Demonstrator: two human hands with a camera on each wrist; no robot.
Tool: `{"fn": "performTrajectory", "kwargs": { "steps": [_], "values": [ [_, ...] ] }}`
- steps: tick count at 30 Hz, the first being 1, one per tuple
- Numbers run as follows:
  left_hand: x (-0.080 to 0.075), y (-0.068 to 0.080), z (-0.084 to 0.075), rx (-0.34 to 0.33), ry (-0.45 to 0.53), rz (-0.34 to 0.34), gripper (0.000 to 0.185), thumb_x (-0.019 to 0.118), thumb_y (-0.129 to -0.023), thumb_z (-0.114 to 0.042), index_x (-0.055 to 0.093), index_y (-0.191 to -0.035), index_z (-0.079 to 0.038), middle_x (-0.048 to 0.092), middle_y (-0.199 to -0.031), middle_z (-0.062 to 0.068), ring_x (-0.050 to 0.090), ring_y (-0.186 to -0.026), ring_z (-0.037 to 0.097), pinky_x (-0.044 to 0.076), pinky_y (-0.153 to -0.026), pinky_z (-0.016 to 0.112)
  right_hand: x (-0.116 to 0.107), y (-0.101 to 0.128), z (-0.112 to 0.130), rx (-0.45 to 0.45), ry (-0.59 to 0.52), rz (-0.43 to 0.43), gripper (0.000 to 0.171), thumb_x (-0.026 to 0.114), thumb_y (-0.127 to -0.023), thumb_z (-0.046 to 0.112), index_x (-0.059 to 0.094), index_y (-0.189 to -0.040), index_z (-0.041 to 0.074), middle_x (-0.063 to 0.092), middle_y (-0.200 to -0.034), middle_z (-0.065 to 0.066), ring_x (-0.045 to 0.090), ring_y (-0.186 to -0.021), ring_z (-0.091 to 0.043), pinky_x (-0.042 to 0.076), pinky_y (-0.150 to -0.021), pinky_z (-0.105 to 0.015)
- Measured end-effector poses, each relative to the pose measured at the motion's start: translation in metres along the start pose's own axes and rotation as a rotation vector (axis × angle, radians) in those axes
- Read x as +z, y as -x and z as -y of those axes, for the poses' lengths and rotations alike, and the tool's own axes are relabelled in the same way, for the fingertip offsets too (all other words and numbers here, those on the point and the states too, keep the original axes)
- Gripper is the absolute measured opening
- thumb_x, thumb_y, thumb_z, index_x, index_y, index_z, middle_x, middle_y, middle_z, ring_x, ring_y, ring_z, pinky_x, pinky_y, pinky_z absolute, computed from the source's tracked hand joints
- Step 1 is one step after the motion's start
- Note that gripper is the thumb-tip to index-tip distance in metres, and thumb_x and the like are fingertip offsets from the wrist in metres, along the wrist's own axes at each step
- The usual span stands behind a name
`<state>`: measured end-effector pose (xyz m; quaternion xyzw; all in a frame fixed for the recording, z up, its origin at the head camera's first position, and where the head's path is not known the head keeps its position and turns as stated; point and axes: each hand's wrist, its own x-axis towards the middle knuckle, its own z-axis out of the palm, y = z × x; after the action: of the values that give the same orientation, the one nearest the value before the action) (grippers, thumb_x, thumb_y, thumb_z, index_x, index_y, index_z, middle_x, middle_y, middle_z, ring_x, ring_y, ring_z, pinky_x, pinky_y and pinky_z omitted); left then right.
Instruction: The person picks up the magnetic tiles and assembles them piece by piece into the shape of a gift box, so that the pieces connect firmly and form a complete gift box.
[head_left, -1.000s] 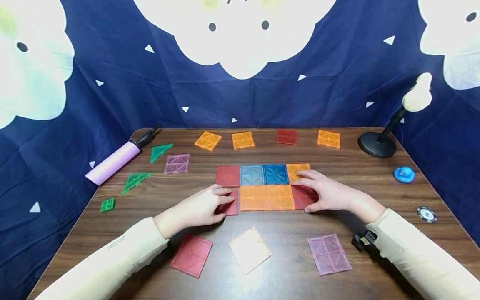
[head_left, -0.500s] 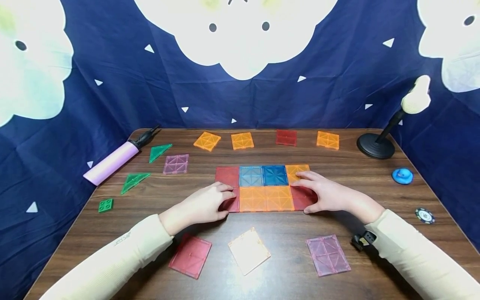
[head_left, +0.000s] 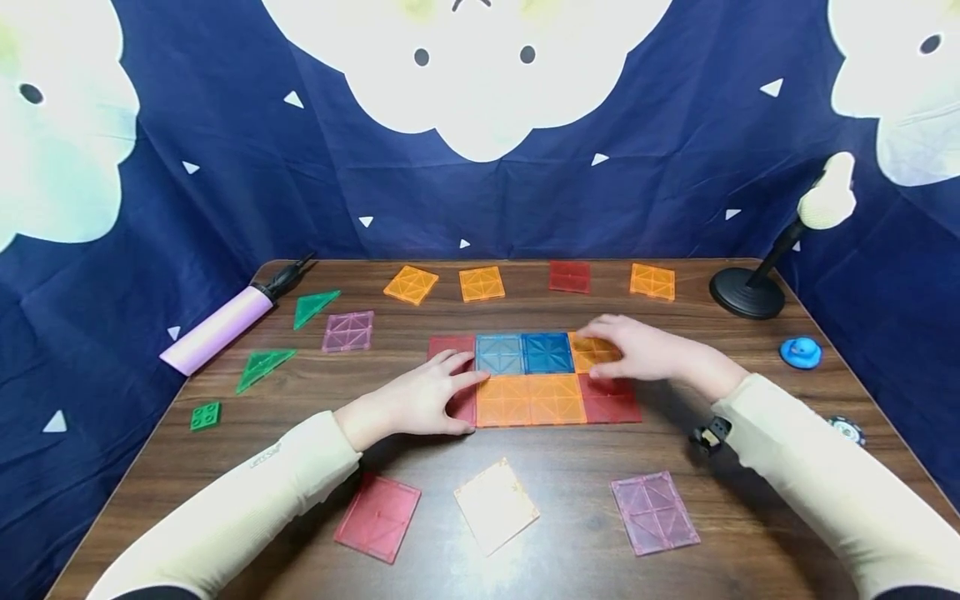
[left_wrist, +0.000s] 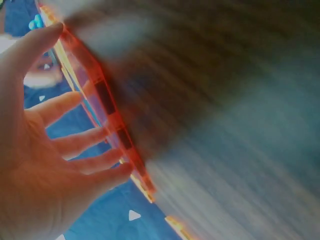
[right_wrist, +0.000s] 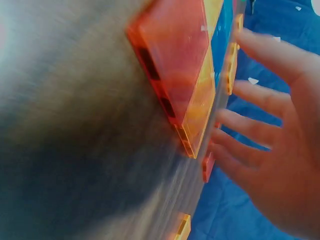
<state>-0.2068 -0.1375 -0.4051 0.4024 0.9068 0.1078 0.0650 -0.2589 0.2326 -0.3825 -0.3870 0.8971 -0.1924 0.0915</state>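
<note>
Translucent magnetic tiles lie flat in two joined rows. The far row runs red [head_left: 452,342], light blue [head_left: 500,355], dark blue [head_left: 548,352], then orange [head_left: 592,355]. In the near row, two orange tiles [head_left: 504,402] sit between a left red tile [head_left: 464,407] and a right red tile [head_left: 611,402]. My left hand [head_left: 423,396] rests over the block's left end with fingers spread; in the left wrist view its thumb and fingertips touch the red edge. Over the far-right orange tile hovers my right hand [head_left: 637,350], fingers loosely spread, holding nothing.
Nearer me lie a red tile [head_left: 378,517], a pale tile [head_left: 497,506] and a purple tile [head_left: 656,512]. Several tiles line the back edge. A lilac umbrella [head_left: 217,331] and green triangles [head_left: 265,367] are left; a microphone stand [head_left: 747,292] and blue duck [head_left: 801,352] stand right.
The near-left red tile has slid in against the orange one, aligned with the row. My left hand has shifted right and forward; my right hand has moved off the near-right red tile, away from me.
</note>
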Motion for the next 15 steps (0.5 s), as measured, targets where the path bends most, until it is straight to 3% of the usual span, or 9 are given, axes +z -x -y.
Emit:
{"fn": "performTrajectory", "kwargs": {
  "steps": [6, 11, 15],
  "values": [
    [0.001, -0.001, -0.005, -0.051, -0.009, 0.021, 0.076, 0.081, -0.082, -0.043, 0.056, -0.145, -0.009, 0.044, -0.149, 0.028, 0.041, -0.136, 0.049, 0.04, -0.109, 0.055, -0.012, -0.048, -0.017, 0.149, 0.022, -0.037, 0.052, 0.069, -0.097, 0.016, 0.054, -0.142, -0.004, 0.041, -0.151, -0.031, 0.037, -0.14, -0.049, 0.027, -0.115, -0.061],
    [-0.002, -0.005, -0.009, -0.058, -0.016, 0.018, 0.074, 0.083, -0.079, -0.041, 0.058, -0.142, -0.009, 0.048, -0.145, 0.028, 0.044, -0.133, 0.049, 0.041, -0.109, 0.053, -0.014, -0.082, -0.035, 0.228, 0.055, -0.064, 0.05, 0.063, -0.1, 0.012, 0.05, -0.145, -0.006, 0.038, -0.153, -0.032, 0.036, -0.141, -0.048, 0.026, -0.117, -0.056],
    [-0.005, -0.007, -0.011, -0.061, -0.013, 0.022, 0.074, 0.083, -0.079, -0.041, 0.058, -0.141, -0.009, 0.048, -0.145, 0.028, 0.043, -0.134, 0.049, 0.04, -0.11, 0.054, -0.011, -0.096, -0.043, 0.282, 0.113, -0.048, 0.047, 0.059, -0.101, 0.008, 0.05, -0.144, -0.009, 0.041, -0.151, -0.032, 0.038, -0.14, -0.046, 0.028, -0.117, -0.053]
  ]
}}
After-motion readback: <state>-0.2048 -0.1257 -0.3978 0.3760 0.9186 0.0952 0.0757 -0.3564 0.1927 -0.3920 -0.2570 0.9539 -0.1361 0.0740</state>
